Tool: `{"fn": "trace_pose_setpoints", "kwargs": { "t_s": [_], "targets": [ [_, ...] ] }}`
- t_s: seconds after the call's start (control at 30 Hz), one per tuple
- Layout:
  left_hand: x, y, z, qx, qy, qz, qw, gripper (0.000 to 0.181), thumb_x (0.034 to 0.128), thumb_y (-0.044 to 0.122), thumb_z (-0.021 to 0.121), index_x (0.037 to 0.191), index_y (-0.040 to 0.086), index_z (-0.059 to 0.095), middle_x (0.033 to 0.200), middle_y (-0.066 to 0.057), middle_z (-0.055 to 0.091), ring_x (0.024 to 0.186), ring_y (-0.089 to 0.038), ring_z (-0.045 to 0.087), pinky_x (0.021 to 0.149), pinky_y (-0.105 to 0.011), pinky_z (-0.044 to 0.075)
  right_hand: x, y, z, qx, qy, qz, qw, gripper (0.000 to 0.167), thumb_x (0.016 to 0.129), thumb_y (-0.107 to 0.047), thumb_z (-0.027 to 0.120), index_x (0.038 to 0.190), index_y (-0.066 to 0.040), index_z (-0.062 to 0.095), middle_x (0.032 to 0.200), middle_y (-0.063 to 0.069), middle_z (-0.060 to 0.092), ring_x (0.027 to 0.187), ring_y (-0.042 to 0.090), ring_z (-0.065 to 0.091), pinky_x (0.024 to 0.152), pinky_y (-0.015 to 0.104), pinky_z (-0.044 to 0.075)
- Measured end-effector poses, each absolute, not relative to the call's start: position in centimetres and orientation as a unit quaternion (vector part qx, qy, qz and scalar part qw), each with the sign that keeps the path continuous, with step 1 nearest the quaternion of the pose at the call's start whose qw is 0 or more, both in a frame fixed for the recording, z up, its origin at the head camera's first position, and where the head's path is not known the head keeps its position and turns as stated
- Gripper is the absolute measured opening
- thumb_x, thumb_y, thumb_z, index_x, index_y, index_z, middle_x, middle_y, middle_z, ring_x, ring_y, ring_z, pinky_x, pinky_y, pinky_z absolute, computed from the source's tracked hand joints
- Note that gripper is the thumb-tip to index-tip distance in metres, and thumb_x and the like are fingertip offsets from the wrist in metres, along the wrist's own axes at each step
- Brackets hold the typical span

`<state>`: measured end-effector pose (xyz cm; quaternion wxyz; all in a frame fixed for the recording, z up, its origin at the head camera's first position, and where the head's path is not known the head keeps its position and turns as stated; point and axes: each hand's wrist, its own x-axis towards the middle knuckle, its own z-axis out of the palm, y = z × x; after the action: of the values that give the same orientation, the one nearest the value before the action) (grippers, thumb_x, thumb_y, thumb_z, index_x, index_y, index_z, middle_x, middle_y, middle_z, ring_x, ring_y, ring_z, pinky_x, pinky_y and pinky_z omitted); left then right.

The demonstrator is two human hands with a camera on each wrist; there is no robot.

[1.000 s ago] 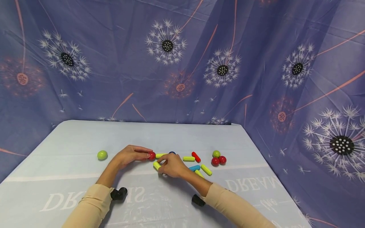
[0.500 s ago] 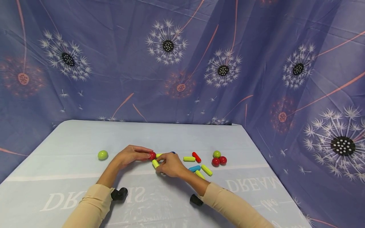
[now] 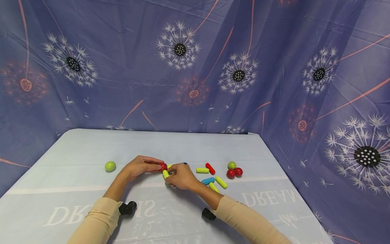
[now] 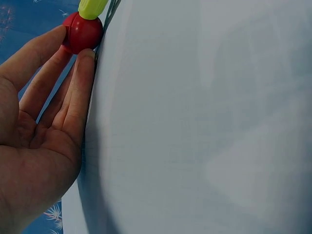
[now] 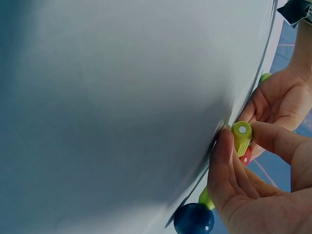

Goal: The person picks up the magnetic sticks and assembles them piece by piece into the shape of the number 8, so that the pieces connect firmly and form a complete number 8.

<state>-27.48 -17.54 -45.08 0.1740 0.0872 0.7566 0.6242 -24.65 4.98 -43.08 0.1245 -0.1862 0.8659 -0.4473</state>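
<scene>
In the head view my left hand (image 3: 141, 167) pinches a glossy red ball (image 3: 163, 166) on the table between thumb and fingers. My right hand (image 3: 181, 177), just to its right, pinches a short yellow-green ribbed stick (image 3: 166, 174). The stick's far end is at the red ball; the right wrist view shows the held stick (image 5: 242, 136) end-on, partly covering the ball (image 5: 246, 156). Behind my right hand lie a second yellow-green stick (image 3: 170, 166), reaching from the red ball, and a dark blue ball (image 3: 185, 163), mostly hidden. That blue ball (image 5: 194, 218) meets a yellow-green stick in the right wrist view.
Loose to the right lie yellow-green sticks (image 3: 202, 170), a red stick (image 3: 210, 168) and a blue stick (image 3: 208, 181). Farther right, two red balls (image 3: 231, 174) and a green ball (image 3: 232, 165) sit together. Another green ball (image 3: 110, 166) lies left of my left hand.
My right hand has moved slightly left, bringing the yellow-green stick up to the red ball and turning it a little more upright in the view. My left hand stays in place on the ball.
</scene>
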Motion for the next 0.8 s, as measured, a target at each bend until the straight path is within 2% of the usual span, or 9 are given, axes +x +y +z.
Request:
{"fn": "trace_pose_setpoints", "kwargs": {
  "t_s": [0.3, 0.6, 0.8],
  "targets": [
    [-27.5, -17.57, -45.23, 0.085, 0.76, 0.62, 0.174, 0.043, 0.0927, 0.019, 0.075, 0.129, -0.003, 0.067, 0.122, -0.013, 0.073, 0.102, -0.014, 0.071, 0.089, -0.03, 0.058, -24.53, 5.02, -43.05, -0.192, 0.873, -0.429, 0.126, 0.032, 0.085, -0.01, 0.079, 0.115, 0.002, 0.073, 0.071, 0.001, 0.072, 0.056, 0.015, 0.067, 0.05, 0.022, 0.049],
    [-27.42, -17.5, -44.96, 0.085, 0.763, 0.618, 0.169, 0.044, 0.0926, 0.02, 0.075, 0.129, -0.002, 0.067, 0.124, -0.015, 0.072, 0.104, -0.015, 0.069, 0.092, -0.036, 0.057, -24.33, 5.29, -42.76, -0.197, 0.881, -0.408, 0.136, 0.041, 0.083, -0.013, 0.082, 0.121, -0.001, 0.071, 0.067, -0.002, 0.068, 0.054, 0.015, 0.065, 0.05, 0.021, 0.047],
    [-27.55, -17.54, -45.19, 0.087, 0.762, 0.619, 0.169, 0.042, 0.0922, 0.019, 0.076, 0.128, -0.003, 0.068, 0.122, -0.014, 0.073, 0.101, -0.013, 0.07, 0.089, -0.032, 0.058, -24.14, 5.12, -42.77, -0.188, 0.881, -0.41, 0.141, 0.041, 0.083, -0.014, 0.082, 0.12, -0.001, 0.071, 0.067, 0.004, 0.071, 0.055, 0.017, 0.067, 0.049, 0.022, 0.045]
  ]
}}
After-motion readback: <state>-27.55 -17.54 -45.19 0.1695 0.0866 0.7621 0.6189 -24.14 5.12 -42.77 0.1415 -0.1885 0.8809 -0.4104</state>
